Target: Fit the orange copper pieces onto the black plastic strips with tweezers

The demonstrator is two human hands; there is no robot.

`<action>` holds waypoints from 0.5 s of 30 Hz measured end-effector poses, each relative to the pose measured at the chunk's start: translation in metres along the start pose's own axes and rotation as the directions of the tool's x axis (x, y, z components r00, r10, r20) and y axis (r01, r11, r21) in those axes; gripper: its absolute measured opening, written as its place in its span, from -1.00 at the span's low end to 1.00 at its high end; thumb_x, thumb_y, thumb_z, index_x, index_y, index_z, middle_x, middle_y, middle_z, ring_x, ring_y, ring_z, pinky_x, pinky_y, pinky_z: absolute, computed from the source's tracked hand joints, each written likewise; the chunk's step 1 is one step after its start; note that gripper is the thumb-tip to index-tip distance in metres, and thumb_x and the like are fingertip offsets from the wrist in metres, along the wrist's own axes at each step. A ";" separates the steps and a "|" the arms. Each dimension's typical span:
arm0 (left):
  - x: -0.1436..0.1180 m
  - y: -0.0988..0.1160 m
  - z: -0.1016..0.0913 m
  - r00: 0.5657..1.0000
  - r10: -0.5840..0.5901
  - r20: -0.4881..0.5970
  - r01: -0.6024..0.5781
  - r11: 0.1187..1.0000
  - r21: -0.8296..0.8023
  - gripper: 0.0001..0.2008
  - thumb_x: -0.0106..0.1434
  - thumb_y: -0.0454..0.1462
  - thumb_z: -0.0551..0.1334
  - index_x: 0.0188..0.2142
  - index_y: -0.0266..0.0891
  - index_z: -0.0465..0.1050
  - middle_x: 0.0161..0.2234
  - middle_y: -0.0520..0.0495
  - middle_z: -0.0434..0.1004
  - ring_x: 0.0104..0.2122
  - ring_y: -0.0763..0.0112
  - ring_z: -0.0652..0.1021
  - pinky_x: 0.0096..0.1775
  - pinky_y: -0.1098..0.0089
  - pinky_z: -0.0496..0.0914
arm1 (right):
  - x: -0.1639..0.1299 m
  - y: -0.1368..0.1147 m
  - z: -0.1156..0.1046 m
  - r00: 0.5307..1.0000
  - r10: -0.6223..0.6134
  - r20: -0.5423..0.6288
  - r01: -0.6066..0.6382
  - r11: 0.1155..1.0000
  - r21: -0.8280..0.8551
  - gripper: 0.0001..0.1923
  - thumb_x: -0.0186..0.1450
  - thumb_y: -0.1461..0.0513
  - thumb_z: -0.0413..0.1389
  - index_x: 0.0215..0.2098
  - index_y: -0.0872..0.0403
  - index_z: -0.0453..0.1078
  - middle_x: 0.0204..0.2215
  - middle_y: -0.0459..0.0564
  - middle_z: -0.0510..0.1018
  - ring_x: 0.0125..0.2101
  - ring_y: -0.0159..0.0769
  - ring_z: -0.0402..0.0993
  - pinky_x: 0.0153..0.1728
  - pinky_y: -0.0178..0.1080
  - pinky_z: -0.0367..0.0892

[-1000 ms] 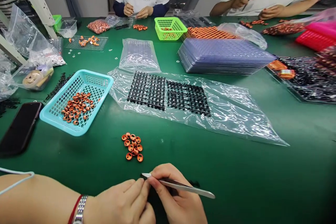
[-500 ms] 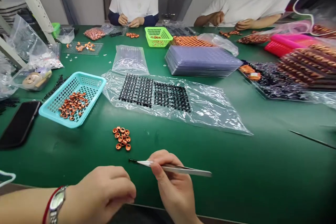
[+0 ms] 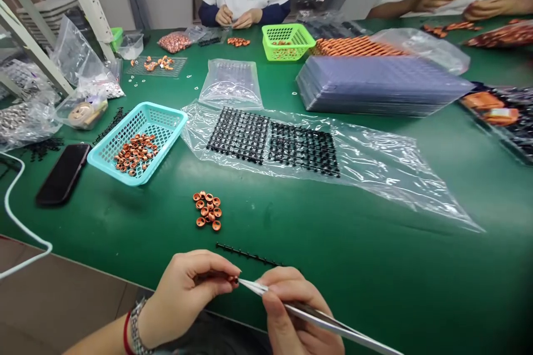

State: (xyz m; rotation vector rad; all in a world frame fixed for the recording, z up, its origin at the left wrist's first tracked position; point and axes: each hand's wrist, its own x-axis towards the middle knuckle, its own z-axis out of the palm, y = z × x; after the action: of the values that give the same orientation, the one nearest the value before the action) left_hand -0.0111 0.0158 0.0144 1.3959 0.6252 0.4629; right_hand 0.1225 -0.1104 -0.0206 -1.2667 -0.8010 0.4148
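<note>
Rings (image 3: 207, 211) and black strip (image 3: 249, 255) lie just beyond my hands. My right hand (image 3: 297, 316) pinches tweezers (image 3: 316, 319), long axis pointing left at a ring pinched in my left hand (image 3: 187, 294).

At lower centre of the frame, the left hand (image 3: 183, 294) pinches a small orange ring (image 3: 231, 279) between its fingertips. The right hand (image 3: 291, 316) grips tweezers (image 3: 316, 319), tips touching that ring. A thin black strip (image 3: 250, 255) lies on the green table (image 3: 375, 266) just above both hands. Above that, a cluster of orange rings (image 3: 207, 211). Left of centre, a blue basket (image 3: 139, 143) holds more rings; a phone (image 3: 63, 174) lies at its left. At centre, black grids (image 3: 272, 141) rest on a plastic bag (image 3: 395, 177). Upper right, stacked trays (image 3: 378, 86). At the top edge, a green basket (image 3: 287, 41) and two other people's hands.
</note>
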 end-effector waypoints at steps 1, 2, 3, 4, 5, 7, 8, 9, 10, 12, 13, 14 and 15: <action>-0.001 0.000 0.000 1.000 -0.007 -0.007 0.007 1.000 -0.019 -0.79 0.22 -0.44 0.40 -0.19 -0.19 0.76 -0.28 -0.09 0.75 -0.30 0.34 0.71 -0.20 0.45 0.61 | 0.000 0.000 -0.002 1.000 -0.004 0.025 0.005 1.000 -0.010 -0.90 0.46 0.27 0.21 -0.24 -0.05 0.48 -0.35 -0.09 0.55 -0.35 -0.37 0.52 -0.36 -0.36 0.44; -0.001 0.001 0.000 1.000 -0.019 -0.010 0.018 0.999 -0.045 -0.77 0.19 -0.46 0.41 -0.20 -0.18 0.76 -0.28 -0.08 0.74 -0.30 0.35 0.71 -0.20 0.46 0.61 | 0.000 0.000 -0.003 0.999 -0.014 0.044 0.015 1.000 -0.015 -0.90 0.45 0.29 0.21 -0.23 -0.04 0.47 -0.35 -0.09 0.56 -0.36 -0.37 0.52 -0.37 -0.36 0.44; -0.002 0.001 0.000 0.999 -0.033 -0.013 0.032 0.997 -0.074 -0.76 0.17 -0.46 0.42 -0.20 -0.18 0.75 -0.29 -0.07 0.73 -0.30 0.35 0.71 -0.21 0.47 0.61 | 0.000 0.000 -0.004 0.998 -0.028 0.055 0.030 0.999 -0.020 -0.89 0.45 0.31 0.21 -0.23 -0.04 0.47 -0.34 -0.09 0.56 -0.36 -0.37 0.52 -0.38 -0.36 0.44; -0.002 0.000 0.000 0.999 -0.050 -0.013 0.048 0.994 -0.101 -0.76 0.15 -0.47 0.44 -0.21 -0.19 0.75 -0.29 -0.06 0.73 -0.30 0.35 0.71 -0.21 0.47 0.62 | -0.001 -0.001 -0.005 0.997 -0.040 0.066 0.042 0.999 -0.027 -0.89 0.44 0.32 0.21 -0.22 -0.04 0.47 -0.33 -0.08 0.56 -0.36 -0.37 0.53 -0.38 -0.36 0.45; -0.002 0.000 0.001 0.998 -0.067 -0.013 0.065 0.991 -0.121 -0.76 0.13 -0.47 0.45 -0.22 -0.19 0.75 -0.28 -0.06 0.72 -0.31 0.35 0.72 -0.21 0.46 0.62 | -0.001 0.000 -0.006 0.995 -0.053 0.080 0.057 0.998 -0.038 -0.88 0.43 0.33 0.21 -0.21 -0.04 0.47 -0.32 -0.08 0.57 -0.35 -0.36 0.53 -0.38 -0.36 0.46; -0.002 0.001 0.002 0.995 -0.097 -0.005 0.095 0.985 -0.144 -0.78 0.09 -0.46 0.47 -0.25 -0.21 0.74 -0.28 -0.07 0.72 -0.32 0.33 0.72 -0.22 0.43 0.63 | -0.002 0.000 -0.007 0.991 -0.076 0.106 0.083 0.994 -0.064 -0.88 0.43 0.33 0.21 -0.19 -0.05 0.46 -0.31 -0.07 0.58 -0.34 -0.35 0.55 -0.36 -0.35 0.49; -0.001 0.002 0.002 0.993 -0.115 0.000 0.113 0.983 -0.148 -0.79 0.08 -0.46 0.48 -0.27 -0.22 0.74 -0.29 -0.08 0.72 -0.33 0.32 0.72 -0.22 0.42 0.64 | -0.002 0.000 -0.007 0.989 -0.085 0.118 0.094 0.993 -0.076 -0.88 0.43 0.33 0.20 -0.18 -0.05 0.46 -0.30 -0.07 0.58 -0.33 -0.34 0.56 -0.35 -0.34 0.50; -0.001 0.003 0.003 0.991 -0.135 0.004 0.134 0.980 -0.148 -0.80 0.07 -0.45 0.49 -0.28 -0.22 0.73 -0.29 -0.08 0.72 -0.33 0.31 0.72 -0.22 0.41 0.64 | -0.002 0.000 -0.008 0.986 -0.101 0.131 0.112 0.990 -0.084 -0.88 0.44 0.33 0.20 -0.18 -0.04 0.46 -0.30 -0.07 0.59 -0.33 -0.34 0.56 -0.34 -0.34 0.51; 0.000 0.004 0.004 0.988 -0.154 0.007 0.154 0.977 -0.147 -0.81 0.07 -0.44 0.49 -0.29 -0.23 0.73 -0.29 -0.09 0.71 -0.33 0.31 0.71 -0.22 0.42 0.63 | -0.001 0.000 -0.008 0.984 -0.112 0.140 0.125 0.988 -0.090 -0.89 0.44 0.33 0.20 -0.17 -0.04 0.46 -0.30 -0.07 0.59 -0.33 -0.35 0.56 -0.34 -0.34 0.52; 0.001 0.007 0.005 0.983 -0.182 0.009 0.181 0.972 -0.148 -0.84 0.06 -0.42 0.51 -0.32 -0.25 0.73 -0.29 -0.08 0.69 -0.34 0.35 0.70 -0.23 0.45 0.61 | -0.001 0.001 -0.009 0.979 -0.136 0.153 0.152 0.983 -0.100 -0.89 0.45 0.33 0.19 -0.17 -0.02 0.45 -0.30 -0.07 0.58 -0.32 -0.36 0.56 -0.33 -0.36 0.53; 0.001 0.008 0.005 0.983 -0.186 0.009 0.185 0.971 -0.150 -0.86 0.06 -0.41 0.52 -0.33 -0.25 0.73 -0.27 -0.08 0.69 -0.34 0.37 0.70 -0.23 0.47 0.60 | -0.001 0.001 -0.009 0.977 -0.144 0.159 0.161 0.982 -0.103 -0.90 0.45 0.34 0.19 -0.17 -0.01 0.45 -0.29 -0.08 0.58 -0.31 -0.37 0.56 -0.32 -0.37 0.53; 0.001 0.009 0.005 0.983 -0.182 0.012 0.182 0.971 -0.153 -0.87 0.06 -0.40 0.52 -0.34 -0.26 0.73 -0.25 -0.09 0.68 -0.35 0.39 0.69 -0.24 0.48 0.59 | 0.000 0.001 -0.009 0.975 -0.148 0.163 0.166 0.981 -0.104 -0.90 0.45 0.34 0.19 -0.18 -0.01 0.45 -0.29 -0.08 0.58 -0.30 -0.38 0.56 -0.31 -0.38 0.53; 0.001 0.009 0.005 0.984 -0.176 0.018 0.177 0.972 -0.154 -0.87 0.06 -0.40 0.52 -0.34 -0.26 0.73 -0.23 -0.10 0.69 -0.36 0.40 0.69 -0.25 0.49 0.59 | -0.001 0.001 -0.010 0.975 -0.147 0.167 0.166 0.981 -0.104 -0.90 0.46 0.33 0.19 -0.18 -0.01 0.44 -0.29 -0.08 0.58 -0.30 -0.39 0.55 -0.30 -0.40 0.52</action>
State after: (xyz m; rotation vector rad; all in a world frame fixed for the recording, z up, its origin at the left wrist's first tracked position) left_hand -0.0065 0.0141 0.0239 1.1818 0.6890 0.3590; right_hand 0.1295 -0.1170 -0.0229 -1.2793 -1.0661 0.3479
